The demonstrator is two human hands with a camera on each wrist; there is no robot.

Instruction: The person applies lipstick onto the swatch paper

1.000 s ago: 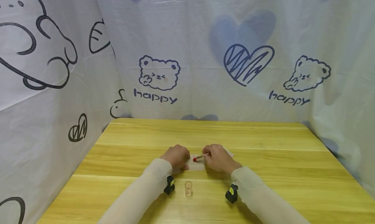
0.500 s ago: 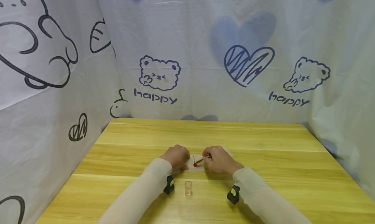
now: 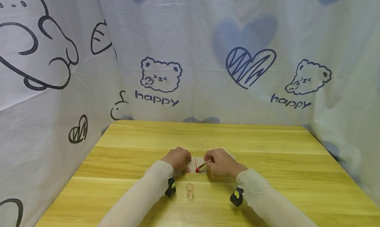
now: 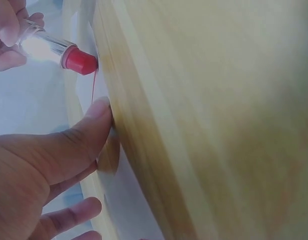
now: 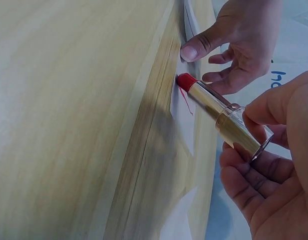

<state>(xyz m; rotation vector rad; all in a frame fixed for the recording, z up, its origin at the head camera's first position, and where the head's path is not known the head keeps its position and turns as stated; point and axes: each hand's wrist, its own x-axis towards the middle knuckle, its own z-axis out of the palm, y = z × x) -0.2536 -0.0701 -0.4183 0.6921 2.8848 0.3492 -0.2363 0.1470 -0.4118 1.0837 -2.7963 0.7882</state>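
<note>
While the lipstick (image 5: 225,120) meets the paper (image 5: 183,125): its soft tip (image 5: 186,80) could smear or snap, if the right hand (image 3: 223,161) leans too hard.
Right hand: thumb and fingers clamped on the lipstick's metal base; a slack pinch there would probably let it swivel.
Left hand (image 3: 179,158): thumb resting on the paper, fingers apart; should that thumb ease, the sheet may slide or crease.
Red line (image 5: 187,103): thin, running from the tip; a brushing finger could smudge it.
Clear cap (image 3: 190,191): on the near side, between the sleeves (image 3: 136,197), which might knock it.
Table (image 3: 273,139): yellowish wood, probably smooth enough for paper to slip.
Room: pale curtain (image 3: 193,32) behind and at both sides, printed with hearts (image 3: 244,39), bears (image 3: 161,85) and "happy".
</note>
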